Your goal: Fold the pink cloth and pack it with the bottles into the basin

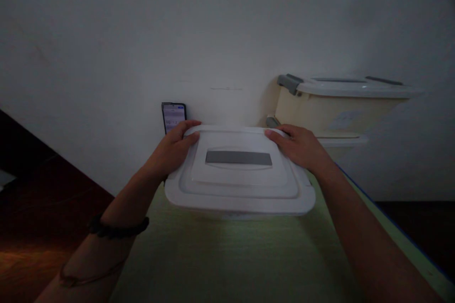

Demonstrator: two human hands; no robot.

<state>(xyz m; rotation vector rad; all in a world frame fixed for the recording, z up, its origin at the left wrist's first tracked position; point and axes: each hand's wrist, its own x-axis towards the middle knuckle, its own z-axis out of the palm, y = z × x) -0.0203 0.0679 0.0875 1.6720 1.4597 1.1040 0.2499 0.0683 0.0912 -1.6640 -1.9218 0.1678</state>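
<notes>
A white plastic storage box with a white lid [239, 184] and a grey handle strip [238, 157] sits on a light green table [220, 255]. My left hand [175, 149] rests on the lid's far left corner, its fingers curled over the edge. My right hand [300, 146] lies on the far right corner, fingers bent over the rim. Both hands grip the lid from the sides.
A phone [174, 116] with a lit screen leans upright against the white wall behind the box. Two stacked cream boxes with white lids and grey latches [334, 104] stand at the back right. The table's blue-trimmed right edge [387, 220] drops to a dark floor.
</notes>
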